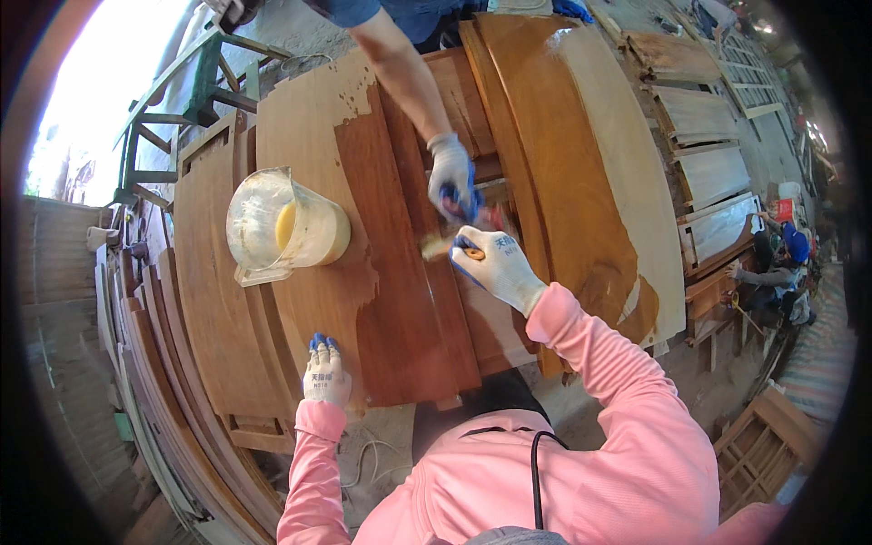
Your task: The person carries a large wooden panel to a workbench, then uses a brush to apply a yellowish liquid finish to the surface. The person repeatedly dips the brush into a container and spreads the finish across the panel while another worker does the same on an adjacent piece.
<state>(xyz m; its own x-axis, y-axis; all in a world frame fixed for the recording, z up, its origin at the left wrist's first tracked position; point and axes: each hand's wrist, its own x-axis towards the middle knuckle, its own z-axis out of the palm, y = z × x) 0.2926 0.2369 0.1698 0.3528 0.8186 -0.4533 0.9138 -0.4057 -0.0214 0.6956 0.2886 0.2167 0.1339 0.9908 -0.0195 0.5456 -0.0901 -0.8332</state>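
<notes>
My right hand [501, 269], in a white glove with blue fingers, is closed around the wooden handle of a paintbrush [436, 246]. Its pale bristles are over the joint between dark boards. At the panel's near edge, my left hand [326, 376], gloved alike, rests with its fingers stretched out on the wood, holding nothing. The wooden panel [304, 109] is pale on its left and coated wet reddish-brown on its right. On the pale part stands a cloudy plastic jug [325, 232] with yellowish liquid inside. A co-worker's gloved hand [451, 173] is just beyond mine, gripping something blurred.
To the right lies another panel [545, 136], partly coated orange-brown. Stacked boards [173, 363] line the left, below a green metal frame [186, 86]. More panels [699, 113] lie at far right, where a person in a blue cap [796, 241] crouches. A wooden lattice frame [767, 445] is at lower right.
</notes>
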